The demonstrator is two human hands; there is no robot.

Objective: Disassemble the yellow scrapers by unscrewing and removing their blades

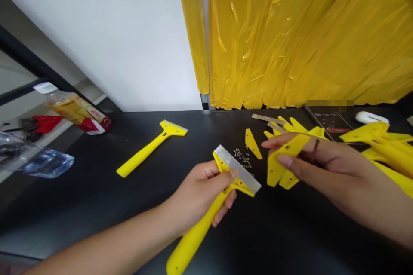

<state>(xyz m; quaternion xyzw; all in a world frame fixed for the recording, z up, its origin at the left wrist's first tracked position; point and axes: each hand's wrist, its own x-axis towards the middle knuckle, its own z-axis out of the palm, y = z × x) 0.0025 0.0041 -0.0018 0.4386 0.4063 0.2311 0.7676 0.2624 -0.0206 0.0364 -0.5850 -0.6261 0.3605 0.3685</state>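
My left hand [203, 193] grips a yellow scraper [200, 223] near its head, the thumb pressing on a flat metal blade [240, 167] laid across it. To its right, my right hand [322, 167] pinches a yellow blade cover plate [284, 154] with holes between thumb and fingers. Another yellow plate shows just beneath that one; whether it is held too, I cannot tell. Between the hands, small screws and nuts [243, 159] lie scattered on the black table, beside a loose cover plate [253, 144].
A complete-looking scraper [145, 150] lies at left. Behind my right hand are more plates, loose blades [267, 119], a phone [329, 122] and a white case [371, 117]. Yellow scraper handles [387, 146] pile up at right. Two bottles, one labelled [77, 109], one clear [41, 159], lie left.
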